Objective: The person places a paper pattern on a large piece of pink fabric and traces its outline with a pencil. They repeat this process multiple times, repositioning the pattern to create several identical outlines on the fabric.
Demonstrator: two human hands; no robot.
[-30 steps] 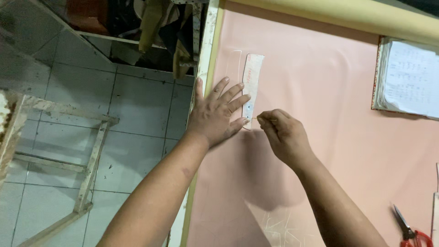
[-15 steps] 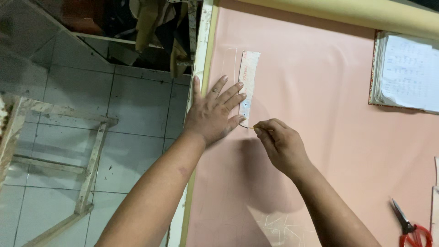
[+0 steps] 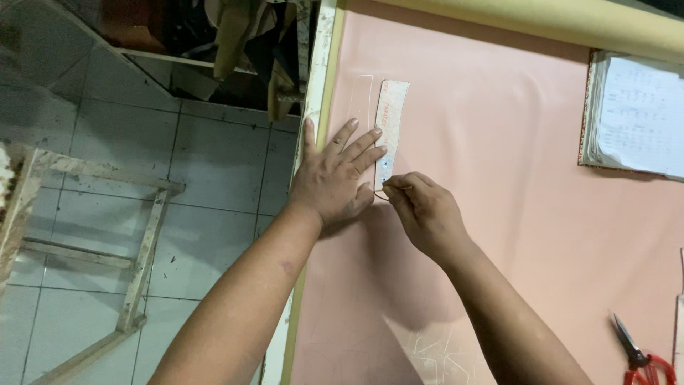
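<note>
From the head view, my left hand [image 3: 335, 178] lies flat and open, fingers spread, palm down on the pink sheet [image 3: 499, 214] near its left edge, fingertips pressing the lower end of a narrow curved paper template [image 3: 391, 114]. My left forearm stretches up from the lower left. My right hand [image 3: 422, 210] is curled, thumb and forefinger pinched on a thin marking tool [image 3: 396, 188] whose tip meets the template's bottom edge. My right forearm angles in from the lower right. A notebook [image 3: 638, 117] lies at upper right, red-handled scissors [image 3: 641, 356] at lower right.
</note>
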